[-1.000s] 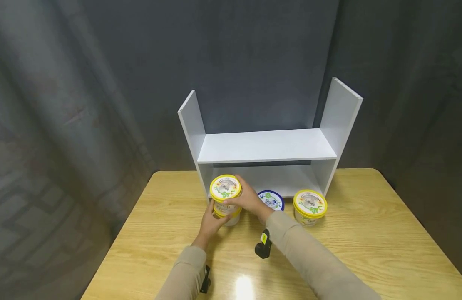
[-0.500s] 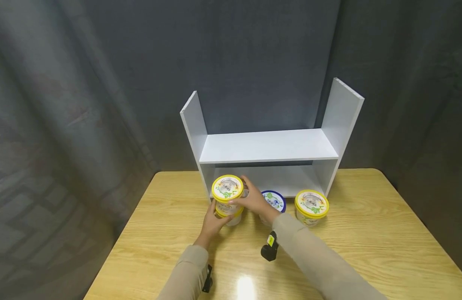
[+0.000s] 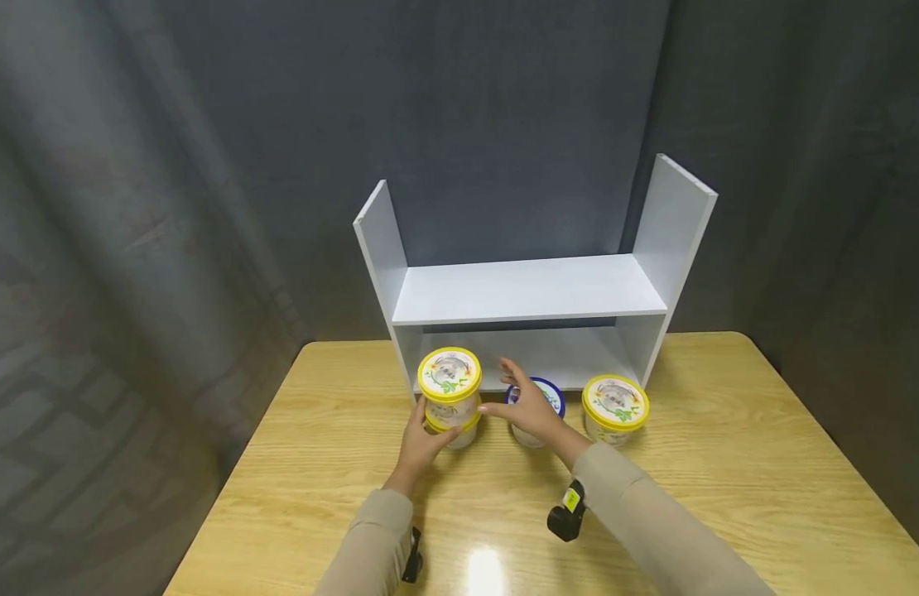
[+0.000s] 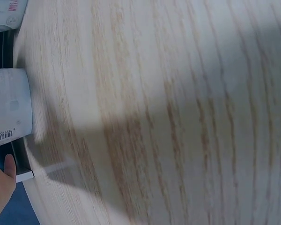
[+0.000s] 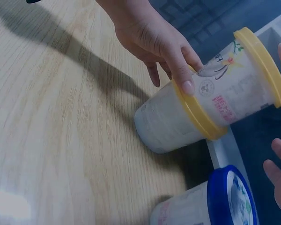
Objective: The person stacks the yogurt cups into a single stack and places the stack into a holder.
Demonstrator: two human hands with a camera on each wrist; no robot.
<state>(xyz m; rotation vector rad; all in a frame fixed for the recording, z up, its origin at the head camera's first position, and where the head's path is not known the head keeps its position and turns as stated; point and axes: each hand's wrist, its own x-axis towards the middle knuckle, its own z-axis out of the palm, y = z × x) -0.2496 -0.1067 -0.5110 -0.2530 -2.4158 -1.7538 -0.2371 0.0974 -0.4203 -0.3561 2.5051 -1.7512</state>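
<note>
Two white tubs with yellow lids stand one on the other at the shelf's left front; the upper tub [image 3: 449,377] rests on the lid of the lower tub [image 5: 166,119]. My left hand [image 3: 421,447] grips the lower tub near its lid from the left, thumb on the front and fingers behind. My right hand [image 3: 536,412] is apart from the stack, to its right, fingers spread and holding nothing. It overlaps the tub with the blue lid [image 3: 553,397] in the head view. In the left wrist view, part of a hand [image 4: 1,183] shows at the left edge.
A third yellow-lidded tub [image 3: 616,406] stands on the wooden table [image 3: 728,463] at the right. Behind the tubs is a white two-level shelf [image 3: 530,290] with tall side panels. Dark curtains [image 3: 519,124] hang around the table.
My right hand has let go of the upper yellow-lidded tub and moved off to the right, its fingers spreading. The left hand keeps its grip, and the stack stays in place.
</note>
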